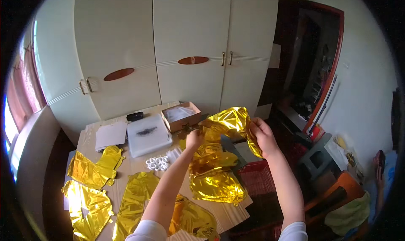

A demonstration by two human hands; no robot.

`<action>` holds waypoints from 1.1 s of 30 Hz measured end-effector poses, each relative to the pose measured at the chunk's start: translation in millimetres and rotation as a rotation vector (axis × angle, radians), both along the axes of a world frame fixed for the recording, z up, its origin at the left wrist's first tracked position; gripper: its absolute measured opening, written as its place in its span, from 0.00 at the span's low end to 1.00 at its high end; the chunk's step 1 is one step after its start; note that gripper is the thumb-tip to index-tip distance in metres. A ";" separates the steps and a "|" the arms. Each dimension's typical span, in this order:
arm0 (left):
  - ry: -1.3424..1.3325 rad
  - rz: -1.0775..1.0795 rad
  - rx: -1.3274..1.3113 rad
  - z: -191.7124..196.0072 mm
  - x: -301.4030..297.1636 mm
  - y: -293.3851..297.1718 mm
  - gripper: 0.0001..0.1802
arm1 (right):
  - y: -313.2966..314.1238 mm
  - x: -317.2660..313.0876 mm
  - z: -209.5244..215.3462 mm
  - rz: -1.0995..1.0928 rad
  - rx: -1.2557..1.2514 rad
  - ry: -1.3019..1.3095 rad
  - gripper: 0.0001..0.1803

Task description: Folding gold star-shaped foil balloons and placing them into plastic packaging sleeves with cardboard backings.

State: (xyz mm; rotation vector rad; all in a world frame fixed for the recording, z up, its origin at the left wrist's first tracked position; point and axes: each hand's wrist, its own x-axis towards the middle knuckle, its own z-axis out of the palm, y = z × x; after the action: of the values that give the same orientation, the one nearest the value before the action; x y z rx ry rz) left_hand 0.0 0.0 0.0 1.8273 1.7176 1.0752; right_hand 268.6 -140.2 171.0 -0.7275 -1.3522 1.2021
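A flat, shiny gold foil balloon is stretched between my two hands above the table's right part. My left hand is closed at the balloon's left edge, its fingertips mostly hidden. My right hand grips the right end, thumb on top, where the foil folds down. Below them a large crumpled gold foil balloon lies on the table; where one sheet ends and the other begins is hard to make out. Under my left forearm more gold foil lies flat.
Gold foil balloons cover the left of the wooden table. Behind are white sheets, a clear plastic case, a cardboard box and white rings. A red basket and a chair stand right.
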 end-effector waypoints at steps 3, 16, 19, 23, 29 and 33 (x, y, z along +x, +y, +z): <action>0.199 0.308 -0.103 -31.7 -32.7 18.5 0.18 | -16.9 5.2 -0.8 -0.123 -0.005 -0.002 0.10; 0.050 0.243 0.073 14.0 -48.4 -38.2 0.35 | -103.6 -22.1 1.6 -0.366 0.608 -0.685 0.04; -0.757 -0.202 -0.431 41.9 -89.0 -106.5 0.41 | -140.1 -66.7 -5.6 -0.255 0.873 -0.784 0.06; -1.272 -0.416 -0.814 82.0 -146.2 -233.7 0.41 | -190.3 -120.1 -47.0 0.041 0.996 -0.793 0.06; -1.114 -0.253 -0.566 50.6 -186.5 -345.5 0.54 | -245.6 -187.1 -101.8 0.207 1.145 -0.827 0.05; -0.498 -0.130 -0.473 26.7 -179.6 -381.7 0.60 | -278.0 -208.0 -129.2 0.239 1.162 -0.839 0.04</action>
State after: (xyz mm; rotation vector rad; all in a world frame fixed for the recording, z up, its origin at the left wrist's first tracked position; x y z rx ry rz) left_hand -179.6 -381.7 26.7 1.2317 1.3824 0.8787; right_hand 60.6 -418.2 41.8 -0.1738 -2.5096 0.0510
